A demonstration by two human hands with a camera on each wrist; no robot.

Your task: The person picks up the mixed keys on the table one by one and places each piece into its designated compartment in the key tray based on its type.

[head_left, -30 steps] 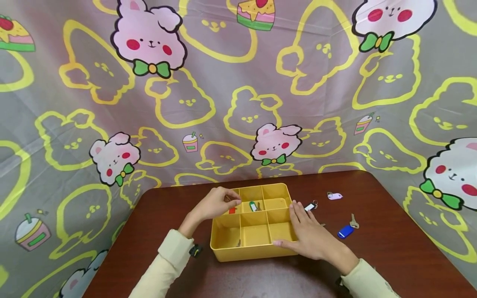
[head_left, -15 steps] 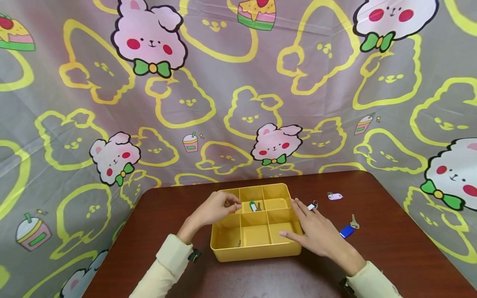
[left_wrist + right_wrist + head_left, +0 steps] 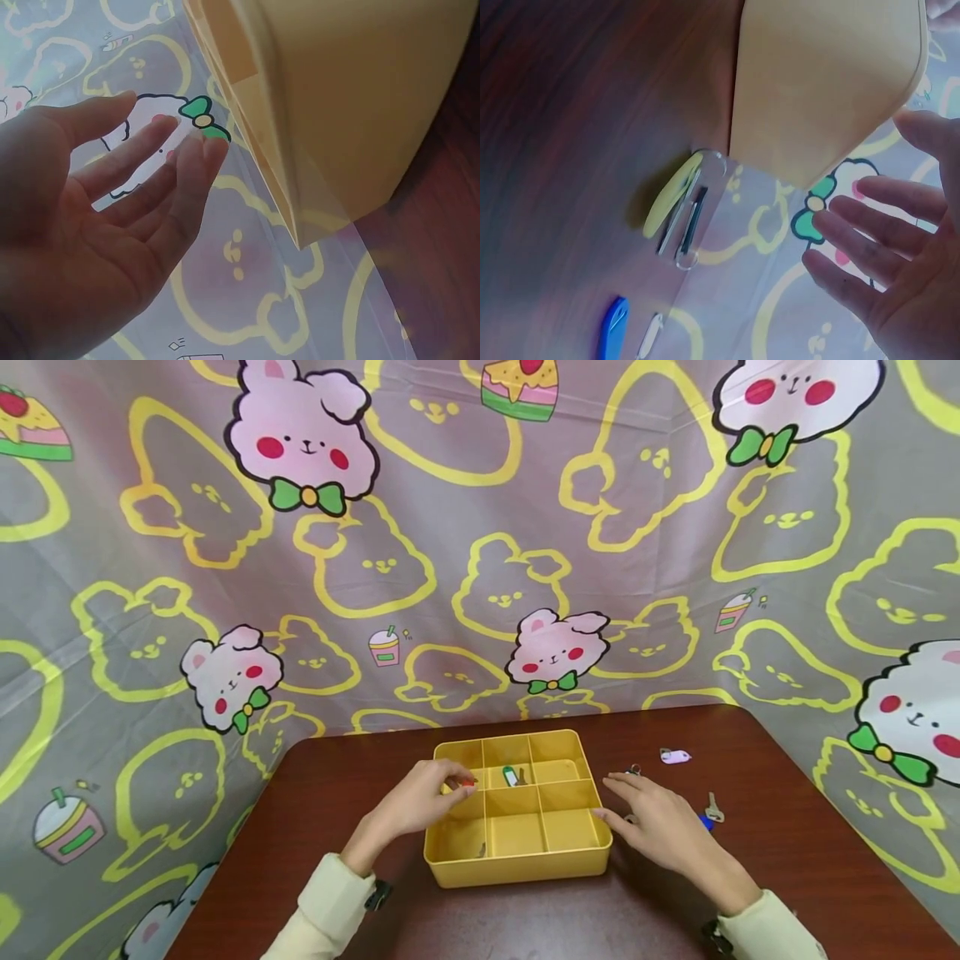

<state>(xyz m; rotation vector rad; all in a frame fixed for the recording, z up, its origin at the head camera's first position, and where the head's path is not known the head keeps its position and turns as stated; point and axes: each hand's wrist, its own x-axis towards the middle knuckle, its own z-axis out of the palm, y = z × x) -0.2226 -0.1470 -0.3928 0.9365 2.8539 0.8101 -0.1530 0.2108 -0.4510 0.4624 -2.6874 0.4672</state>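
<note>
My left hand (image 3: 426, 795) hovers over the back left compartment of a yellow divided box (image 3: 517, 867). Its fingers are loosely bent; the left wrist view shows nothing between them. A red key tag (image 3: 468, 783) shows beside those fingertips, partly hidden. In the back middle compartment lies a green key tag (image 3: 510, 776) with a key (image 3: 521, 777). A small metal piece (image 3: 482, 850) lies in the front left compartment. My right hand (image 3: 667, 827), fingers spread, is at the box's right side, thumb tip near the rim; whether it touches I cannot tell. It holds nothing.
On the brown table (image 3: 787, 860), right of the box, lie a pale pink key tag (image 3: 675, 756) and a blue key tag (image 3: 707, 822) with a key (image 3: 715, 808). A yellow key tag (image 3: 673, 193) lies near the box. A patterned cloth (image 3: 480, 568) hangs behind.
My right hand has moved right, off the box's rim, and now covers more of the tags there. My left hand has shifted slightly left and down, leaving the red tag in partial view.
</note>
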